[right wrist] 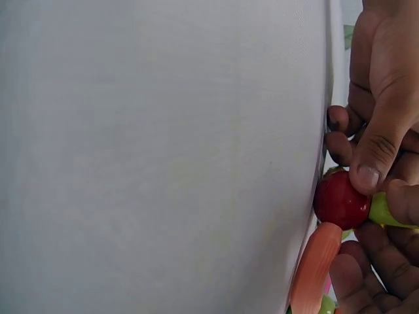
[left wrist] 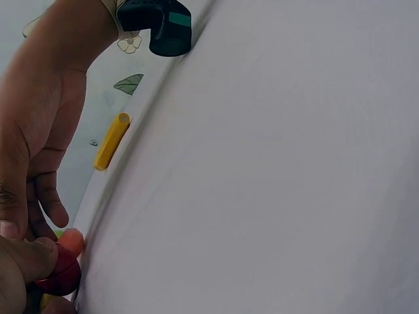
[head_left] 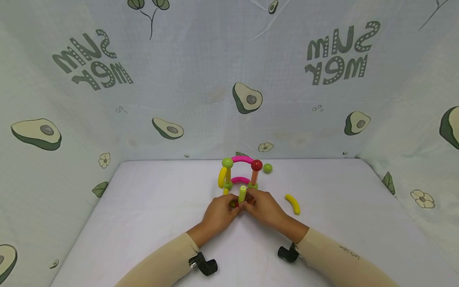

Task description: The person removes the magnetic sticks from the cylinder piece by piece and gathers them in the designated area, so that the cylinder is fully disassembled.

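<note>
Left hand (head_left: pixel 219 215) grips red ball (right wrist: pixel 342 200) | right hand (head_left: pixel 265 208) pinches light-green rod (head_left: pixel 242 194) against it, both over worktop (head_left: pixel 150 203) | ball-and-rod frame (head_left: pixel 241 180) at 12 o'clock from them | green ball (head_left: pixel 267 168) at 1 | yellow curved rod (head_left: pixel 293 204) at 3

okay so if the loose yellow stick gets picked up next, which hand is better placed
Probably the right hand: the loose yellow stick lies nearby on its side, while the left hand is farther off, pinching a red ball. The right would first have to release the green stick.
</note>
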Available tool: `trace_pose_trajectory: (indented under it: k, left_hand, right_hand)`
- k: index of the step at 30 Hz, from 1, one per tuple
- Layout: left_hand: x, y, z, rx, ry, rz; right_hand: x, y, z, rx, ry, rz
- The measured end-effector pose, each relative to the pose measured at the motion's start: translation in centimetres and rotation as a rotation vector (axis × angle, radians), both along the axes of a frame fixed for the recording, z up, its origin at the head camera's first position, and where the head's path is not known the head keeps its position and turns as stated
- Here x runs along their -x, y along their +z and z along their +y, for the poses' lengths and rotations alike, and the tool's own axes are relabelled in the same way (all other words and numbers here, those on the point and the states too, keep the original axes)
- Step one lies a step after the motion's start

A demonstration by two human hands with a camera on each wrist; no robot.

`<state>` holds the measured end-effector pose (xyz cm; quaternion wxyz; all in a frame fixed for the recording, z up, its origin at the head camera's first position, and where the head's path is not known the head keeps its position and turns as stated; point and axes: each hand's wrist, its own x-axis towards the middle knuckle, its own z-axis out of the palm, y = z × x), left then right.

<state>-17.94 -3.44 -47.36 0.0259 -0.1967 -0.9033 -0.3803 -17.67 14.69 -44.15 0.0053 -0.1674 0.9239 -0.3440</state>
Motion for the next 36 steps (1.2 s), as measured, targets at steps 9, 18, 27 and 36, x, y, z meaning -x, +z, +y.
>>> trace_pose_trajectory:
  k: [9, 18, 27, 36]
  left_hand:
    - [0.0, 0.2, -0.1, 0.009, -0.008, -0.013]
    - [-0.1, 0.3, 0.0, 0.011, -0.007, -0.029]
    - [-0.1, 0.3, 0.0, 0.008, 0.010, -0.052]
    - [-0.1, 0.4, 0.2, 0.030, 0.027, -0.088]
  right_hand:
    - [0.0, 0.1, -0.2, -0.010, -0.005, -0.018]
    - [0.0, 0.1, -0.2, -0.016, -0.005, -0.029]
    - [0.0, 0.7, 0.1, -0.021, -0.005, -0.036]
    - [0.1, 1.4, 2.4, -0.036, -0.037, -0.035]
